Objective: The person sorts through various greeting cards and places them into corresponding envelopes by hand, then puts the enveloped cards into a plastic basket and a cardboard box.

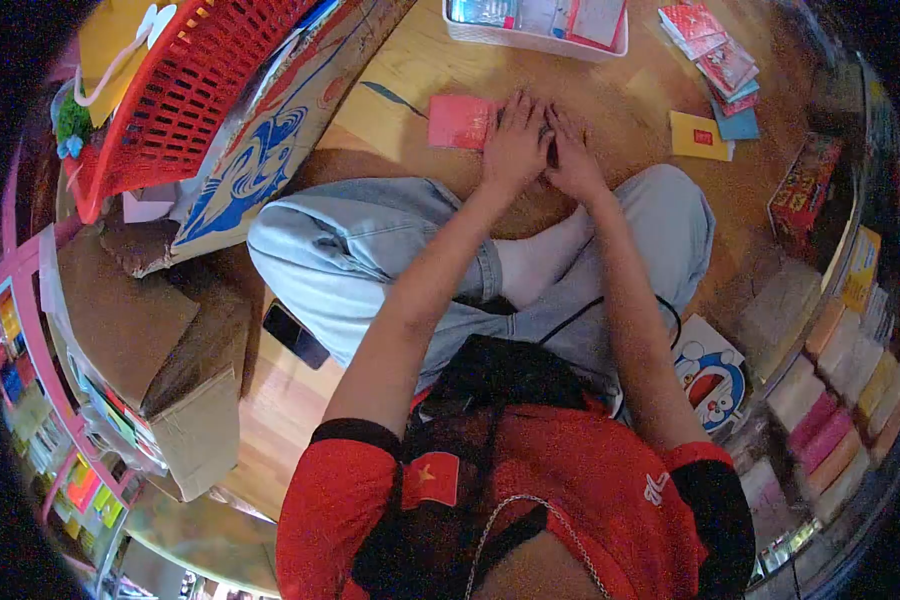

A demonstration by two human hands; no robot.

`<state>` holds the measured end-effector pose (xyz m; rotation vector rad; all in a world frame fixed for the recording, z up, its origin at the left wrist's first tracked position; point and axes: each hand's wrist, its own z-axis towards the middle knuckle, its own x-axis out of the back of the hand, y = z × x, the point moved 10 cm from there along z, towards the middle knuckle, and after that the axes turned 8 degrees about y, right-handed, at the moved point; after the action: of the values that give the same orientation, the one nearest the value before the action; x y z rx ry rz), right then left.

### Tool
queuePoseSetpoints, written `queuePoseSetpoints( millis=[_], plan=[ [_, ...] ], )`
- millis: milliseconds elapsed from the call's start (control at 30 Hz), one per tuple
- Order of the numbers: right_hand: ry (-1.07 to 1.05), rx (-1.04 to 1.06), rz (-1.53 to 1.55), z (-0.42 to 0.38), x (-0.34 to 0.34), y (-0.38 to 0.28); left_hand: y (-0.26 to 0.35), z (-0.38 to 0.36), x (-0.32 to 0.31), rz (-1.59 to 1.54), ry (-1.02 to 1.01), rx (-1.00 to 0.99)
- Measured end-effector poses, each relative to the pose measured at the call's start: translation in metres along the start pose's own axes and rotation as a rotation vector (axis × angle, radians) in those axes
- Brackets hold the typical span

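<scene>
My left hand [516, 145] rests palm down at the wooden floor in front of my crossed legs, its fingers extended. It overlaps the right end of a pinkish-red paper packet [459, 122] that lies flat. Close beside it, my right hand [574, 160] is also palm down with fingers stretched forward, the two hands nearly touching. A dark patch shows between them; I cannot make out whether it is an object or shadow. Whatever lies under the palms is hidden.
A white basket [540, 40] of packets stands ahead. Red and white packets [720, 60] and a yellow packet [700, 136] lie to the right. A red basket [185, 110] and cardboard [270, 150] lean at left. A phone [295, 335] lies by my left leg.
</scene>
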<state>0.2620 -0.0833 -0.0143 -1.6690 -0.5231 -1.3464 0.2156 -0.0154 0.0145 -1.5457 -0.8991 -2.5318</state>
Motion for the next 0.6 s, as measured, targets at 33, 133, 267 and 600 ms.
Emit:
queuePoseSetpoints(
  millis=[33, 133, 267, 600],
  plan=[
    [-0.004, 0.0, 0.006, 0.001, 0.003, -0.004, -0.004, 0.0, 0.0, 0.004, -0.005, 0.003],
    [-0.175, -0.101, -0.067, -0.003, 0.0, -0.006, -0.026, -0.001, 0.009, 0.033, -0.046, -0.034],
    [-0.109, -0.079, -0.09, -0.002, 0.001, -0.007, -0.075, 0.002, 0.051, 0.266, 0.163, 0.186],
    [-0.13, -0.08, -0.097, -0.003, 0.002, -0.009, -0.084, 0.0, -0.038, -0.26, -0.057, 0.216]
  ],
)
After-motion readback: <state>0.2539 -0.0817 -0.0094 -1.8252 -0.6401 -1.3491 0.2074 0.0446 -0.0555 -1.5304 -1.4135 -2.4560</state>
